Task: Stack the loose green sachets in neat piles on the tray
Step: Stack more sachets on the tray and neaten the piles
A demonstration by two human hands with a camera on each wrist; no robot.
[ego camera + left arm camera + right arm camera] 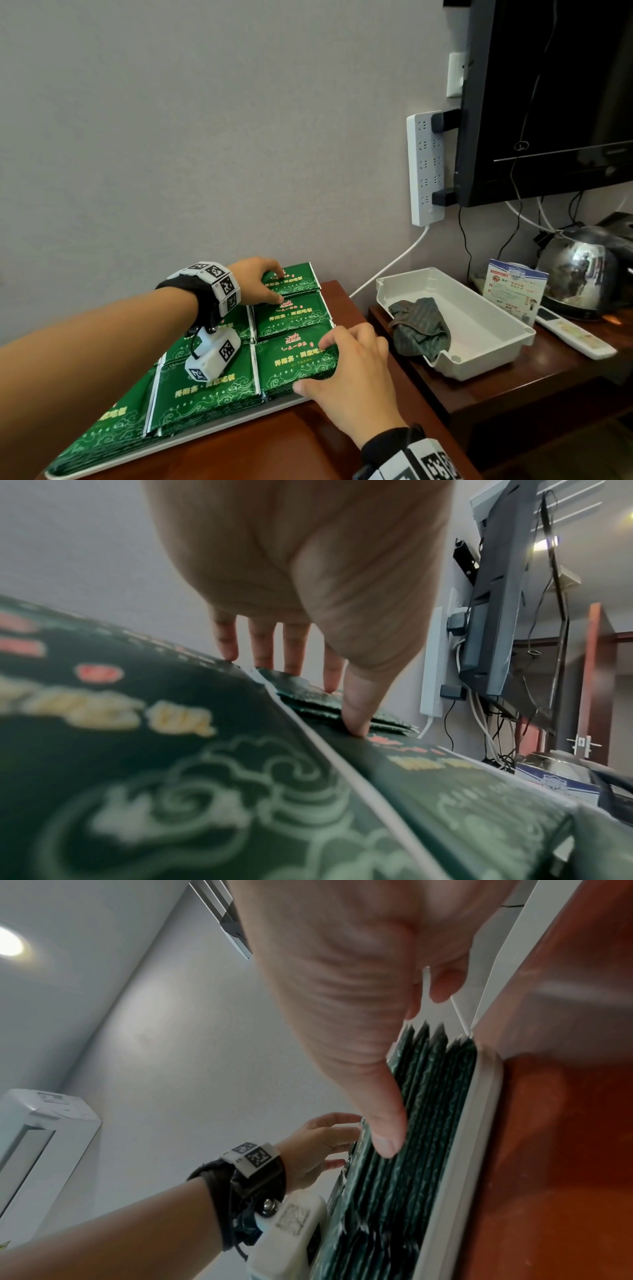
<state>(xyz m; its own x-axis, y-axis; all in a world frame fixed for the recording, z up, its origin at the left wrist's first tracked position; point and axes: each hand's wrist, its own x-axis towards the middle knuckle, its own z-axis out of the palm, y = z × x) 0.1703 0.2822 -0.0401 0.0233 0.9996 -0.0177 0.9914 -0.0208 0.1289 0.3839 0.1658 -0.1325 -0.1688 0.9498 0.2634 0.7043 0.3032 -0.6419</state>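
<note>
Green sachets lie in several piles packed side by side on a white tray (212, 427), whose rim also shows in the right wrist view (479, 1123). My left hand (274, 287) spans the far right pile (301, 279). Its straight fingers (294, 666) touch the pile's far edge and its thumb presses the near edge. My right hand (313, 365) rests on the near right pile (291, 359). Its thumb (387, 1139) lies flat against the pile's front side, with the fingers over the top and right edge. Neither hand has lifted a sachet.
The tray sits on a brown wooden table (274, 448) against a grey wall. To the right, on a lower table, stand a white plastic box (486, 346) with a crumpled cloth (421, 329), a leaflet (513, 294), a remote (575, 334) and a kettle (579, 274). A power strip (426, 168) and TV (548, 102) hang above.
</note>
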